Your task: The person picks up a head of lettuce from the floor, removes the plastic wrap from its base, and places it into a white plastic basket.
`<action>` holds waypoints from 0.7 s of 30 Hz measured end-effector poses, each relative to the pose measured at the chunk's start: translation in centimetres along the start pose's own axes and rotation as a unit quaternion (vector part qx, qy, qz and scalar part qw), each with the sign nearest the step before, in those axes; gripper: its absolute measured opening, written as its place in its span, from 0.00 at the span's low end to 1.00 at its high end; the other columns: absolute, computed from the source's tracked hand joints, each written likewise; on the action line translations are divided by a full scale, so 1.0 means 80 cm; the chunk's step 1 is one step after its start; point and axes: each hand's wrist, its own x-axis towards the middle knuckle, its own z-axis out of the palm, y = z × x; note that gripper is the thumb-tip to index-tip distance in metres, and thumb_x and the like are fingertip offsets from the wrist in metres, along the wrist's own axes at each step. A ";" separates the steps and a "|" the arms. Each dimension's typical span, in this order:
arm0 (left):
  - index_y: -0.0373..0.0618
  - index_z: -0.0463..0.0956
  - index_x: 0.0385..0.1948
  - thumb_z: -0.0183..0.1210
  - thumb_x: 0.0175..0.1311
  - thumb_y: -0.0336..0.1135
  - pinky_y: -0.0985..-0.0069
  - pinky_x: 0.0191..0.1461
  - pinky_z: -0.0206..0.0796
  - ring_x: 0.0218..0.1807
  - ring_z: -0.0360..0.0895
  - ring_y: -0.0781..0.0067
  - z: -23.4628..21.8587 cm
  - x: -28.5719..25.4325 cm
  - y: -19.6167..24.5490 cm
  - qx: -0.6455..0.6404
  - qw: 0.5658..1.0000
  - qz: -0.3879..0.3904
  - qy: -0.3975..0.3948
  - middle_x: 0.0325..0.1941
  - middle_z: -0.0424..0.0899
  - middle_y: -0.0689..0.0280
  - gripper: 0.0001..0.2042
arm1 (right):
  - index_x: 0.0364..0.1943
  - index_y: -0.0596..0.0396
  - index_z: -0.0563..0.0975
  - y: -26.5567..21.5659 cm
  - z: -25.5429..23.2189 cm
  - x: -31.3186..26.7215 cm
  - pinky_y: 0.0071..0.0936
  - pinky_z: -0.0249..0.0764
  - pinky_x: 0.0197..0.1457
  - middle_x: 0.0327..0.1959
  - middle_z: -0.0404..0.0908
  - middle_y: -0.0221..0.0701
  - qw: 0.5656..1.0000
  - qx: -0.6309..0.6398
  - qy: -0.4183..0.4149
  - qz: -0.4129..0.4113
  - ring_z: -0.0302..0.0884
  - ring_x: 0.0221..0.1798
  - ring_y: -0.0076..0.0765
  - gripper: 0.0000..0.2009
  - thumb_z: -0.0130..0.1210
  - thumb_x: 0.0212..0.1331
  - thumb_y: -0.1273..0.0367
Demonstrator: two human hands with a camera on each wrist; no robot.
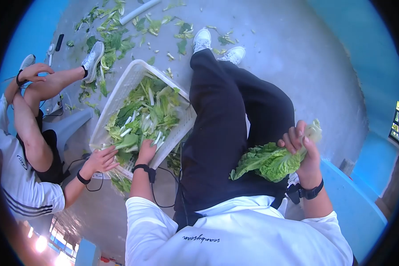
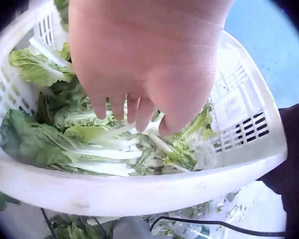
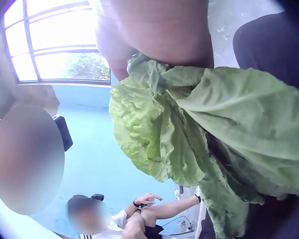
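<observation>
My right hand [image 1: 303, 148] grips a leafy cabbage [image 1: 270, 162] by its pale base, above my lap. In the right wrist view, the broad green leaves of the cabbage [image 3: 179, 119] fan out beneath the hand [image 3: 159, 35]. My left hand [image 1: 147, 151] reaches down into a white slotted plastic basket [image 1: 135, 66]. Its fingers [image 2: 118, 107] point down, slightly apart, at the loose greens [image 2: 89, 144] and white stalks there. The thumb is close to one stalk, and nothing is plainly pinched.
On the left, another person's hand [image 1: 102, 160] is at the basket's near rim. Scattered leaves [image 1: 113, 42] and a white pipe [image 1: 139, 11] lie on the floor. Thin black cables [image 1: 164, 206] hang by the basket. A pale blue ledge [image 1: 350, 204] stands at right.
</observation>
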 end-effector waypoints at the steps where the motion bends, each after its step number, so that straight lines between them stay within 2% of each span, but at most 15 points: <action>1: 0.34 0.81 0.50 0.59 0.62 0.36 0.65 0.70 0.62 0.63 0.74 0.50 -0.007 -0.011 0.006 -0.041 0.999 0.012 0.028 0.58 0.79 0.49 0.18 | 0.37 0.46 0.67 -0.001 0.001 -0.006 0.30 0.69 0.50 0.24 0.59 0.20 1.000 -0.002 0.000 -0.004 0.61 0.28 0.21 0.12 0.58 0.61 0.60; 2: 0.34 0.81 0.49 0.60 0.62 0.35 0.65 0.68 0.64 0.61 0.76 0.50 -0.013 -0.021 0.012 -0.083 0.995 0.025 0.056 0.56 0.80 0.50 0.17 | 0.38 0.46 0.67 -0.001 0.002 -0.013 0.30 0.69 0.50 0.24 0.59 0.20 1.000 0.000 -0.003 -0.009 0.61 0.28 0.21 0.12 0.58 0.62 0.60; 3: 0.33 0.82 0.45 0.64 0.59 0.33 0.69 0.63 0.68 0.55 0.80 0.54 -0.015 -0.028 0.017 -0.097 0.990 0.042 0.097 0.50 0.83 0.53 0.15 | 0.38 0.46 0.67 0.000 0.003 -0.020 0.30 0.69 0.50 0.24 0.59 0.21 1.000 0.001 -0.009 -0.013 0.61 0.29 0.21 0.12 0.58 0.62 0.61; 6: 0.33 0.83 0.42 0.65 0.58 0.31 0.72 0.57 0.72 0.50 0.83 0.62 -0.046 -0.070 0.062 -0.166 0.974 0.058 0.142 0.48 0.84 0.56 0.13 | 0.39 0.47 0.68 0.008 0.004 -0.043 0.30 0.71 0.51 0.25 0.60 0.21 0.999 0.003 -0.027 -0.026 0.62 0.29 0.21 0.11 0.57 0.62 0.61; 9: 0.33 0.82 0.40 0.65 0.59 0.25 0.77 0.50 0.74 0.45 0.85 0.70 -0.054 -0.087 0.076 -0.278 0.937 0.071 0.198 0.46 0.84 0.60 0.09 | 0.40 0.49 0.69 0.016 0.007 -0.072 0.32 0.73 0.52 0.25 0.61 0.22 0.999 0.007 -0.037 -0.031 0.63 0.30 0.22 0.10 0.56 0.63 0.62; 12: 0.33 0.81 0.41 0.62 0.62 0.22 0.79 0.49 0.75 0.43 0.86 0.72 -0.085 -0.124 0.138 -0.360 0.899 0.120 0.218 0.46 0.83 0.62 0.07 | 0.41 0.50 0.70 0.018 0.010 -0.098 0.36 0.76 0.53 0.27 0.65 0.24 0.999 -0.008 -0.048 0.000 0.68 0.32 0.24 0.09 0.55 0.63 0.63; 14: 0.33 0.80 0.44 0.62 0.62 0.20 0.79 0.50 0.76 0.44 0.86 0.70 -0.096 -0.150 0.178 -0.418 0.877 0.156 0.179 0.45 0.83 0.62 0.09 | 0.40 0.51 0.70 0.021 0.009 -0.110 0.38 0.77 0.53 0.29 0.68 0.26 0.997 -0.018 -0.067 0.025 0.71 0.35 0.27 0.09 0.55 0.64 0.64; 16: 0.34 0.79 0.46 0.62 0.61 0.18 0.78 0.51 0.77 0.45 0.86 0.70 -0.115 -0.196 0.253 -0.450 0.865 0.178 0.133 0.45 0.82 0.62 0.12 | 0.40 0.52 0.71 0.028 0.010 -0.122 0.40 0.78 0.53 0.31 0.71 0.28 0.995 -0.023 -0.090 0.045 0.74 0.39 0.30 0.08 0.54 0.65 0.64; 19: 0.36 0.77 0.50 0.63 0.58 0.15 0.77 0.52 0.77 0.46 0.85 0.70 -0.129 -0.266 0.359 -0.477 0.828 0.285 0.072 0.45 0.83 0.60 0.17 | 0.46 0.58 0.73 0.032 0.021 -0.128 0.43 0.77 0.61 0.49 0.74 0.37 0.989 -0.040 -0.127 0.058 0.75 0.55 0.38 0.09 0.51 0.68 0.68; 21: 0.37 0.76 0.51 0.64 0.57 0.15 0.81 0.47 0.79 0.47 0.84 0.74 -0.122 -0.305 0.411 -0.480 0.813 0.329 0.023 0.45 0.84 0.60 0.19 | 0.48 0.59 0.73 0.040 0.031 -0.129 0.45 0.75 0.65 0.60 0.72 0.40 0.988 -0.040 -0.140 0.045 0.73 0.63 0.41 0.09 0.50 0.69 0.70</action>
